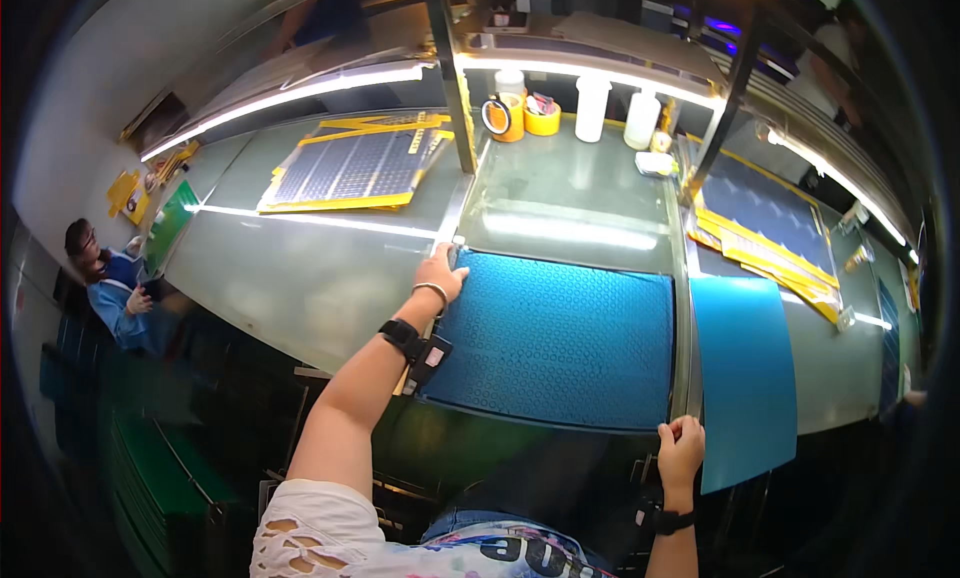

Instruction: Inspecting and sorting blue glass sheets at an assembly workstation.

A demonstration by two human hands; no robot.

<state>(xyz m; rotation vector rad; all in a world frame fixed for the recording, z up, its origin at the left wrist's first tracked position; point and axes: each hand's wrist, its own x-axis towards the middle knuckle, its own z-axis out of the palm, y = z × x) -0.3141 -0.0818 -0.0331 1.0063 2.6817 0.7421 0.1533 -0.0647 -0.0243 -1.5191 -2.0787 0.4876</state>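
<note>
A dark-blue panel [560, 343] with a pattern of small rings lies in front of me, its near edge reaching the bench's front. At its far left corner is my left hand [441, 276], closed on the edge with the thumb over the top face. My right hand [682, 448] pinches the near right corner, fingertips pressed together; the exact contact is too small to see. To the right, a smooth lighter-blue sheet [748, 378] lies close by and hangs over the front edge.
Yellow-taped dark panels [345, 168] lie at the far left, and another taped stack [765, 223] at the right. White bottles [592, 108] and yellow tape rolls [542, 116] stand at the back. Metal posts [450, 73] rise from the bench. Another person [120, 288] is at left.
</note>
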